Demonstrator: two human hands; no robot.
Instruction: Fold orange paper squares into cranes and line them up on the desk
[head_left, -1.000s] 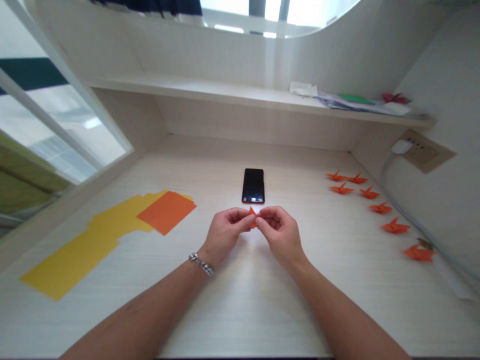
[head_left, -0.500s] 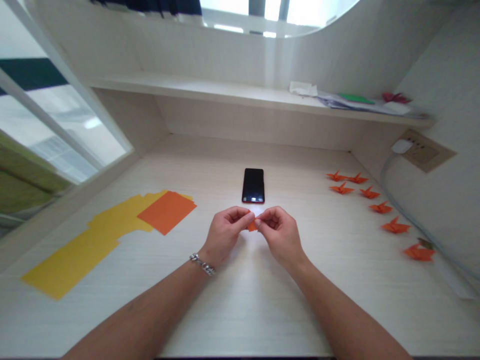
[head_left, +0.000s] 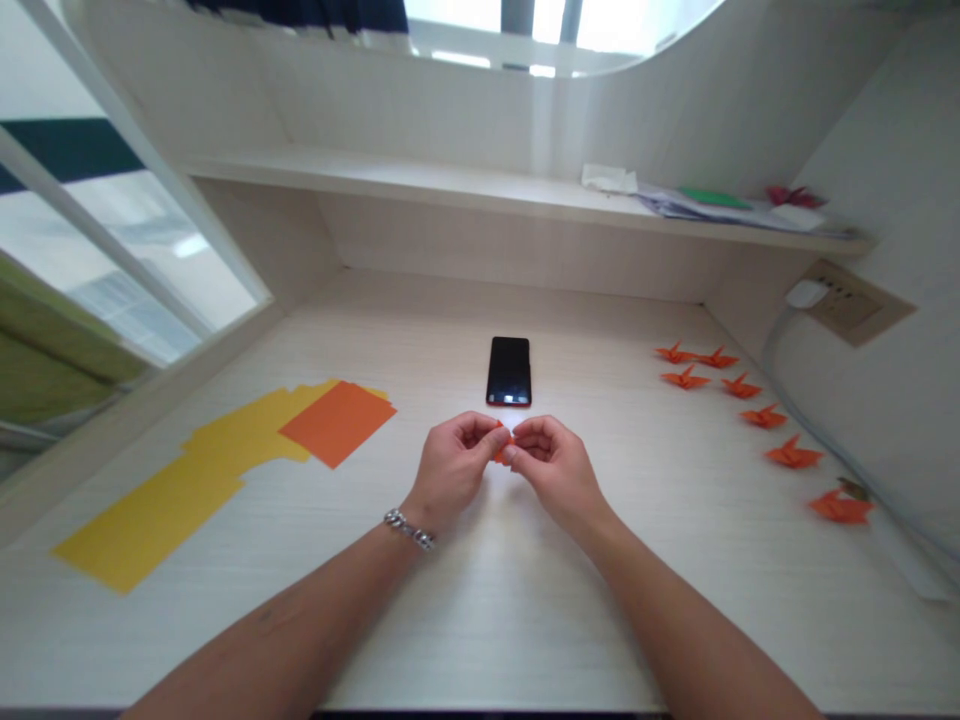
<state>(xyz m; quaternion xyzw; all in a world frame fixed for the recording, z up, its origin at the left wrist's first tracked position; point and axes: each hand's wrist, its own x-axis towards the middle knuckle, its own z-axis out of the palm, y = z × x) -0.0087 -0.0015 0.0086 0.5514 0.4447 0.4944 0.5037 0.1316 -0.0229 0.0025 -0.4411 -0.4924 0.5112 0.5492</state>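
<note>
My left hand (head_left: 452, 468) and my right hand (head_left: 555, 468) meet just above the middle of the pale wooden desk (head_left: 480, 600). Both pinch a small folded piece of orange paper (head_left: 503, 447), of which only a sliver shows between the fingertips. A silver bracelet (head_left: 409, 530) sits on my left wrist. A black phone (head_left: 509, 370) lies flat just beyond the hands.
Yellow sheets (head_left: 180, 480) with one orange sheet (head_left: 337, 422) on top lie at the left. Several folded orange paper figures (head_left: 765, 415) line the desk's right side. Papers (head_left: 720, 205) rest on the shelf above. A wall socket with a white plug (head_left: 806, 293) and cable is at right.
My hands have closed in on each other, and the orange paper has become more hidden between the fingers. The view shifted very slightly.
</note>
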